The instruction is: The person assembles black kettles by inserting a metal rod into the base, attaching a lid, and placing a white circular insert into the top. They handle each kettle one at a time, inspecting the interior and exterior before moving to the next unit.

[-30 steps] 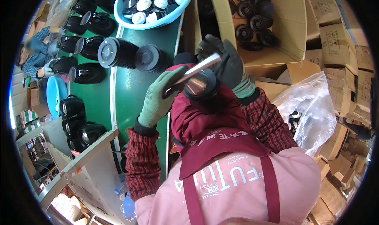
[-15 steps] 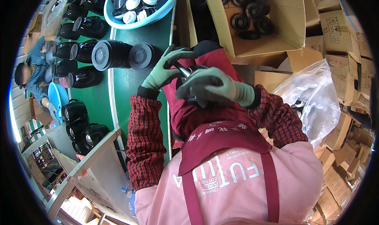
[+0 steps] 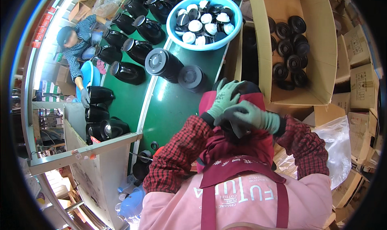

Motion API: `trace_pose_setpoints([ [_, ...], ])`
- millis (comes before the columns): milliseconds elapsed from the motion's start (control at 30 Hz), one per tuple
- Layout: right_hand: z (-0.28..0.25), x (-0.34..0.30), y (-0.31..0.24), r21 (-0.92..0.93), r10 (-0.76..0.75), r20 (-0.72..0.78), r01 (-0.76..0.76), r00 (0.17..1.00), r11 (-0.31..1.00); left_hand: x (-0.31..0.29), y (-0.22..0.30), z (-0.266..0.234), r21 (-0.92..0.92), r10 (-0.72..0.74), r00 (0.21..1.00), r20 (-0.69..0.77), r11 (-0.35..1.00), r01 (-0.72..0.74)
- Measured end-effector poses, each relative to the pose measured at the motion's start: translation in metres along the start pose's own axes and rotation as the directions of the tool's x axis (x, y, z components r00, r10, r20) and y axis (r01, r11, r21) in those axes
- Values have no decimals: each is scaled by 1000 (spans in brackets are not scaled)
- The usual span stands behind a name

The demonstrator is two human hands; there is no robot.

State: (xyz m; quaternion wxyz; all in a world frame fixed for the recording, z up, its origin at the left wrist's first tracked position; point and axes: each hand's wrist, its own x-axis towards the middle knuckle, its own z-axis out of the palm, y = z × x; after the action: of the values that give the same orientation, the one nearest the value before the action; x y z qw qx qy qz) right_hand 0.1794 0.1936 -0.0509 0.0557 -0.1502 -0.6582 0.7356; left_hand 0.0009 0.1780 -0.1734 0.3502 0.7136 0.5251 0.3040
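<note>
I wear light green gloves with dark palms and fingers. My left hand (image 3: 223,99) is over my lap, fingers curled around something dark that is mostly hidden. Close against it, my right hand (image 3: 252,117) has its dark fingers bent over the near side. Below the fingers a dark object (image 3: 233,136) rests on my dark red apron (image 3: 213,149); its kind is covered by the gloves. Nearest on the table, to the left, are two stacks of round black discs, one taller (image 3: 163,62) and one beside it (image 3: 191,78).
A light blue basin (image 3: 203,46) holds black and white lids. Several glossy black jugs (image 3: 128,72) stand on the green table (image 3: 169,113). To the right, a cardboard box (image 3: 322,68) contains round black parts, near clear plastic wrap (image 3: 334,149). A co-worker (image 3: 76,46) reaches toward jugs at far left.
The view has swung, so the table and box sit further right and lower. My hands have come closer together over the dark object, and the silvery part between them is now hidden.
</note>
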Motion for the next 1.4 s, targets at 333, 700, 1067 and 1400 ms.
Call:
trace_pose_setpoints([
  [333,70,39,37,-646,-622,-193,379,759,663,29,-16,43,-586,171,976,138,808,-59],
  [700,-9,51,107,-880,-509,-421,-202,751,429,-44,-64,7,-335,-575,794,-195,800,498],
  [1067,2,76,117,-817,-179,-525,-433,832,381,-56,34,-3,350,-676,734,71,706,616],
  [1400,56,-6,70,-872,-557,-480,-440,678,215,-40,15,-48,476,-14,899,437,852,-218],
])
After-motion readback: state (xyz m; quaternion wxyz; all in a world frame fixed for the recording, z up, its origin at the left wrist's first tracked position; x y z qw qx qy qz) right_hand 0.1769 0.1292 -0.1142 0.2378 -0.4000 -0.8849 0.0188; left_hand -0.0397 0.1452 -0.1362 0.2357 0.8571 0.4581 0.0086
